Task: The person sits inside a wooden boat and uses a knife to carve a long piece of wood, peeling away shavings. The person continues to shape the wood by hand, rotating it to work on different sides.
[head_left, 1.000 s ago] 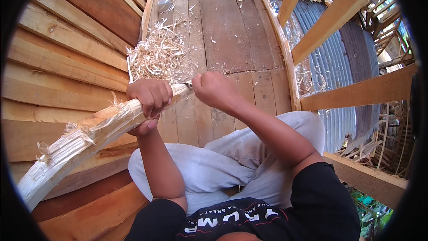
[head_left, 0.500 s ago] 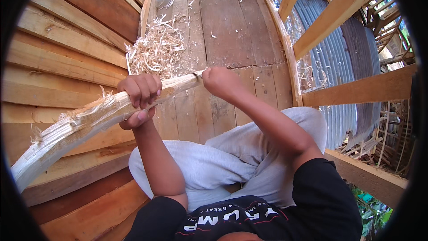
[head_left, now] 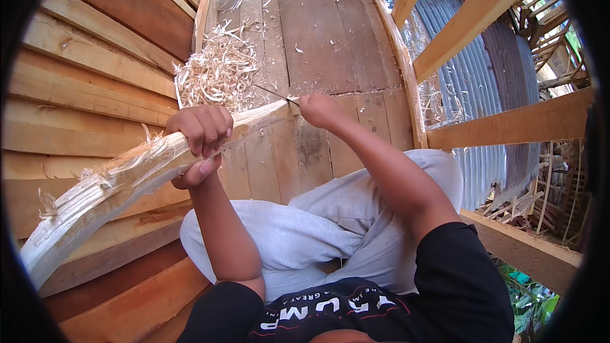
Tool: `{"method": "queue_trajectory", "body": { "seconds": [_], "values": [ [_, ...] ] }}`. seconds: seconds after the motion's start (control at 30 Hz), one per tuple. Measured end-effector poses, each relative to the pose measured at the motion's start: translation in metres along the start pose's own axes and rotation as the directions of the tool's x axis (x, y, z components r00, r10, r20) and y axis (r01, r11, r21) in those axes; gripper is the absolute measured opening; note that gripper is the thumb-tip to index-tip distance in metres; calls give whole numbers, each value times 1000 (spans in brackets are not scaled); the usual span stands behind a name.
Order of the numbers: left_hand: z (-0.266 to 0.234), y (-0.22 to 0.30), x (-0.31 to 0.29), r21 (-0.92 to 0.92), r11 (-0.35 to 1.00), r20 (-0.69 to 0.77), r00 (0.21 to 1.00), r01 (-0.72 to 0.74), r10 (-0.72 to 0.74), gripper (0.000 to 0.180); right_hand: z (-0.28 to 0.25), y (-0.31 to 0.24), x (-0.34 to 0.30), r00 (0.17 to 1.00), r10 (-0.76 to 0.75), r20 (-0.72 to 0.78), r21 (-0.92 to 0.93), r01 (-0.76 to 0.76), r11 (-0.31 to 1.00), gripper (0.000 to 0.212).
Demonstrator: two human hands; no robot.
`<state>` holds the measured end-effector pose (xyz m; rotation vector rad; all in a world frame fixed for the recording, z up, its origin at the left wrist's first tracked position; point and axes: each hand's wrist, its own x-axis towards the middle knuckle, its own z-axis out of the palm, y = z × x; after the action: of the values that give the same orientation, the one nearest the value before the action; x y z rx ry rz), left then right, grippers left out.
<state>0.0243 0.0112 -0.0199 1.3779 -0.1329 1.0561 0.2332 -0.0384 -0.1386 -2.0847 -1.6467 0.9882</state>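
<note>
A long, curved, pale wooden pole [head_left: 136,168] with a rough, splintered surface runs from the lower left to its narrower tip near the middle of the view. My left hand [head_left: 202,130] is wrapped around it partway along, thumb underneath. At the tip, my right hand [head_left: 319,111] is closed on a knife, whose thin dark blade [head_left: 273,93] points up and left across the end of the pole. The knife's handle is hidden inside my fist. Curled slivers cling to the pole's upper side.
A heap of wood shavings [head_left: 219,70] lies on the plank floor [head_left: 318,38] beyond my left hand, with a clear plastic cup [head_left: 225,1] farther off. A slatted wooden wall [head_left: 95,98] stands close on the left. Wooden rails [head_left: 508,121] and corrugated metal sheets [head_left: 470,70] line the right.
My right hand has shifted slightly right, and the knife has turned so that its blade shows above the pole's tip. My left hand keeps its hold.
</note>
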Motion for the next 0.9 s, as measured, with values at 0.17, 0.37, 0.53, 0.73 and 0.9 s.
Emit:
{"method": "queue_trajectory", "body": {
  "seconds": [0.17,0.37,0.53,0.73,0.9],
  "values": [
    [-11,4,-7,16,999,38,999,-31,31,26,-21,-63,-30,1000,7,-18,106,-5,994,49],
    [-1,-1,-1,9,1000,-40,999,-9,9,26,23,27,14,998,24,-55,6,-23,1000,51],
    [1,0,-11,40,999,-86,996,-18,22,26,5,-20,-1,985,168,32,152,-171,974,37],
    [2,1,-10,51,997,-242,968,-57,67,25,-2,-50,-17,998,23,53,87,-28,996,45],
    [8,-7,-5,15,998,-288,956,-61,63,29,32,13,3,986,102,-132,186,-76,980,48]
  ]
}}
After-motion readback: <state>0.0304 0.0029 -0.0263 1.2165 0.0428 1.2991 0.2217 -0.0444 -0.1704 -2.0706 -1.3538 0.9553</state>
